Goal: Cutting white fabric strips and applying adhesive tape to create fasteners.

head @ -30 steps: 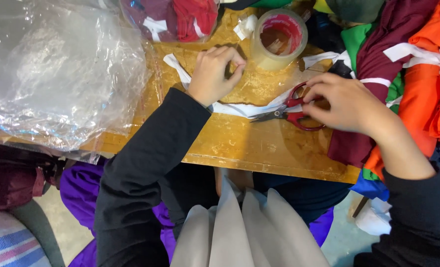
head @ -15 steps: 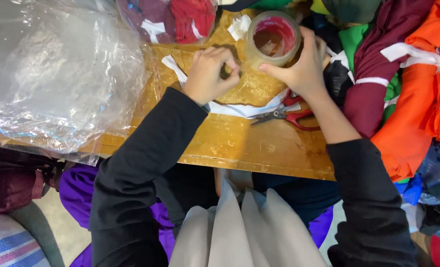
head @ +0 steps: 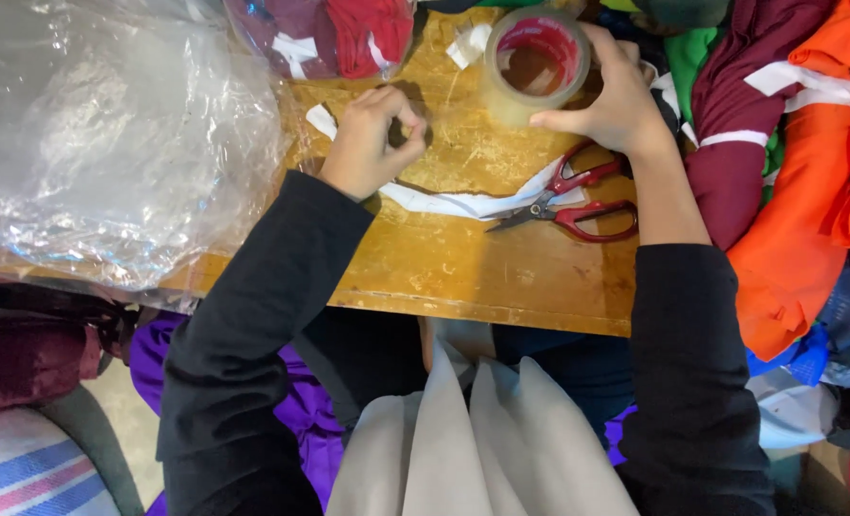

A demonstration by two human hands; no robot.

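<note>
A: Clear plastic, one roll — packing tape (head: 537,59), red core, lifted off the worktop (head: 463,268) at its far edge. Held how?

B: Right hand (head: 621,100), fingers wrapped round the roll's outer rim, thumb underneath — probably so the roll can turn freely. Left hand (head: 372,143) just beside it, fingers pinched narrow together as if on a loose end; whether any tape sits between them I cannot tell.

A: Item beneath?

B: Red-handled scissors (head: 573,203), blades slightly parted, lying on a white strip (head: 454,203) below the right wrist, in easy reach. Crumpled clear sheeting (head: 110,134) left; folded garments (head: 807,172), orange and maroon, piled right.
</note>
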